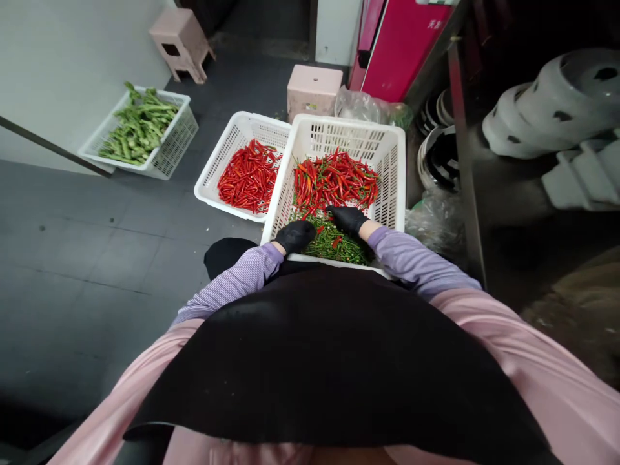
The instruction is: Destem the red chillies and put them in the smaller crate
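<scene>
Near basket (387, 187): white plastic, on the floor just in front of the person, red chillies (334, 181) heaped at the far end, green stems (339, 248) piled at the near end.
Left hand (295, 236): black glove, resting on the stems by the near rim; fingers curled, grip cannot be told.
Right hand (347, 218): black glove, where chillies meet stems; fingers bent down into the pile, hold unclear.
Second basket (227, 152): touching on the left, holding red chillies.
Third basket (172, 139): well apart, far left, holding green vegetables (138, 126).
Stool (311, 90): pink, just behind the baskets.

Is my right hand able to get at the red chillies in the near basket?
Probably yes: the right hand already rests at the edge of the red chillies, inside the open basket, with nothing over them.
</scene>
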The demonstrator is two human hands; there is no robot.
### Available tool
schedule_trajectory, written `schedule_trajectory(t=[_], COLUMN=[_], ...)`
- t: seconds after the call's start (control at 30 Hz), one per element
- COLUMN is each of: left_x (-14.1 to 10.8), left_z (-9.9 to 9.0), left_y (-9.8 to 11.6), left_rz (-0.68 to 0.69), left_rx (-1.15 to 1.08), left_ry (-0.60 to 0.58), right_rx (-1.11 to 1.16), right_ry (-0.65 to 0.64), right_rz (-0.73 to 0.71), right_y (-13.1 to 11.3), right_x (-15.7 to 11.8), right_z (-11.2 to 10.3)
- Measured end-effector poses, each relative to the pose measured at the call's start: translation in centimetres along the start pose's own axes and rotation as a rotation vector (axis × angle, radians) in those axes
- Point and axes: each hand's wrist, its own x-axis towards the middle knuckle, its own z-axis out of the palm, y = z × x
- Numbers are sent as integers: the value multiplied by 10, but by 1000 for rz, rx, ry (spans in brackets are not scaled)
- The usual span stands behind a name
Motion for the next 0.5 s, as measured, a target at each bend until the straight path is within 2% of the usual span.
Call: schedule_trajectory(t=[0.1, 0.23, 0.4, 0.5], left_x=[15, 28, 26, 22], left_z=[1, 6, 6, 8], left_y=[4, 22, 36, 39], left_rz=[4, 129, 170, 188], left_rx=[-115, -215, -100, -169], left_ry=[59, 115, 112, 66], right_rx=[109, 287, 137, 118], right_ry=[52, 95, 76, 71], right_rz=[22, 70, 99, 51], right_y=[0, -17, -31, -26], right_x=[-15, -39, -65, -73], right_z=[-11, -14, -18, -19])
